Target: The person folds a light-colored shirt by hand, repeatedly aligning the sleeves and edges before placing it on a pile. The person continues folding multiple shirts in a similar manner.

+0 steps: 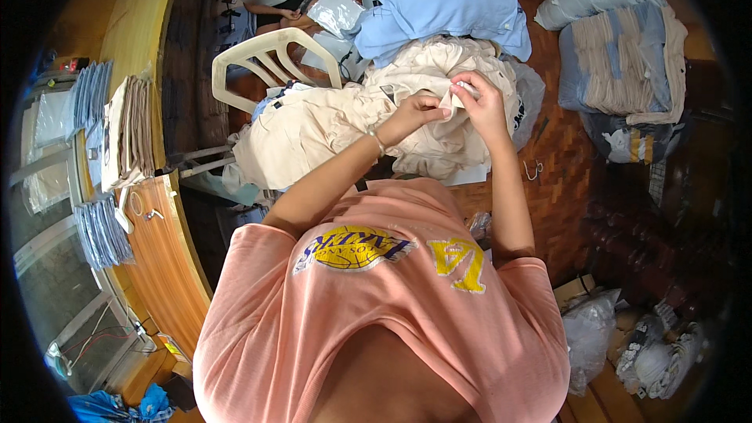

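Cream cloth (pixel 427 142) heavily rumpled; left hand (pixel 417 115) and right hand (pixel 481 102) close together, pinching raised bit; blue bundle (pixel 442 12) far.

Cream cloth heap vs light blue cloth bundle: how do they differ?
Layout: the cream cloth heap spreads wide and crumpled; the light blue cloth bundle is a more compact, rounded mass.
Place: the cream heap is nearer the person; the blue bundle lies beyond it.
Handling: the left hand and right hand pinch cream cloth; no hand touches the blue bundle.
Shared: both are fabric.
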{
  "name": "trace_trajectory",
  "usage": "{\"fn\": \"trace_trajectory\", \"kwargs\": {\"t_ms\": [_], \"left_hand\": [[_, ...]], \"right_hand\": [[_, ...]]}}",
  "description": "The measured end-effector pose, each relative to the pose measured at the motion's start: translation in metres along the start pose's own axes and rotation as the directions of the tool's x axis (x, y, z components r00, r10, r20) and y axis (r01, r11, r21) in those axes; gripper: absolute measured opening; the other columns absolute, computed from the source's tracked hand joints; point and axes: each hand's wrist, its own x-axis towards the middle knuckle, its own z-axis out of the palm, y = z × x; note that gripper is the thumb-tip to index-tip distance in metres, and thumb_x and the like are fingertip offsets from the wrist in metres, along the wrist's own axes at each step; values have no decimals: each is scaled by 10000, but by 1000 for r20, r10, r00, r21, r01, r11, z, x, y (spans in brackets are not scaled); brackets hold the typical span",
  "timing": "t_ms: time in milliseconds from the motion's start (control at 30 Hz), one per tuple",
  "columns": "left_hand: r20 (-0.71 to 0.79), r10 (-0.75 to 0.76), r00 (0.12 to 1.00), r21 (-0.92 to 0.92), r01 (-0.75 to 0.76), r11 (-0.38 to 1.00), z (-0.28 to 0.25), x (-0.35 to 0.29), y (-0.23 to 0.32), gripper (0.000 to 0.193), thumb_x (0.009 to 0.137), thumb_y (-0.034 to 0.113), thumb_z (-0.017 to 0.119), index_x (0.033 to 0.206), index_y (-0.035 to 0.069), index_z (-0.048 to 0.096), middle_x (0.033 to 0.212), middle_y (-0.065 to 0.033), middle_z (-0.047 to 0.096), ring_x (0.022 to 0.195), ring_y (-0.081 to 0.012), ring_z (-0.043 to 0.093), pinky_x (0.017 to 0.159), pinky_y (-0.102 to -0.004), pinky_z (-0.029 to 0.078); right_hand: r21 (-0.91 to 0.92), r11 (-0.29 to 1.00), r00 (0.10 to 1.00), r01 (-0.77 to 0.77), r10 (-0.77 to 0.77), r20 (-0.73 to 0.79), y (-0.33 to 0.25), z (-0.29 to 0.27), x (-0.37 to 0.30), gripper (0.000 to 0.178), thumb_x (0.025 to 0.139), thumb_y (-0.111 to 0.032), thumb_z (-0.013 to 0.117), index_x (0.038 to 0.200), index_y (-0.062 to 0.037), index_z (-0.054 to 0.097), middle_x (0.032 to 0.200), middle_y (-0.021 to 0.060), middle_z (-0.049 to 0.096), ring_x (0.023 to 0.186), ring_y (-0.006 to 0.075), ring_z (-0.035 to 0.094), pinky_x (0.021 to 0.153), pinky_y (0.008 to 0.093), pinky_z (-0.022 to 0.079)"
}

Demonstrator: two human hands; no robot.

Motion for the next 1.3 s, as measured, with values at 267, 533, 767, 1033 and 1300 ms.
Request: {"fn": "trace_trajectory", "kwargs": {"t_ms": [267,533,767,1033,1300], "left_hand": [[-139,221,965,-135,-239,961,-28,2,6,84,768,88,636,831,38,614,802,-1,596,740,-60,527,706,-202,415],[-268,413,870,-19,-434,901,-29,5,12,132,723,-27,642,842,2,594,808,-10,599,734,-60,545,673,-199,451],[-319,409,855,580,-165,798,-21,-10,47,187,659,15,676,839,62,656,770,-51,606,632,-95,549,570,-216,431],[-170,460,871,739,-196,645,-29,-23,64,127,643,63,680,763,41,648,636,-71,595,552,-140,553,524,-255,436],[-185,199,962,612,-46,790,-42,-31,51,136,709,97,684,783,-7,639,571,-27,581,514,-34,503,482,-199,404]], "right_hand": [[136,984,993,-115,114,14,-3,0,-1,126,744,-13,610,863,1,572,794,41,586,750,100,541,672,228,428],[141,985,995,-98,98,9,6,4,-2,201,713,-11,637,905,-1,582,816,52,601,733,109,541,668,234,428],[-77,997,998,-16,11,-64,1,1,-3,146,715,-45,630,853,-3,608,783,73,593,725,157,558,654,254,428],[-200,979,999,38,-43,-19,-3,3,-9,127,717,-116,646,809,-36,609,780,62,590,720,212,571,609,283,440],[-188,980,998,60,-54,35,5,10,-15,123,716,-123,649,801,-44,609,767,56,580,693,188,568,526,263,452]]}}
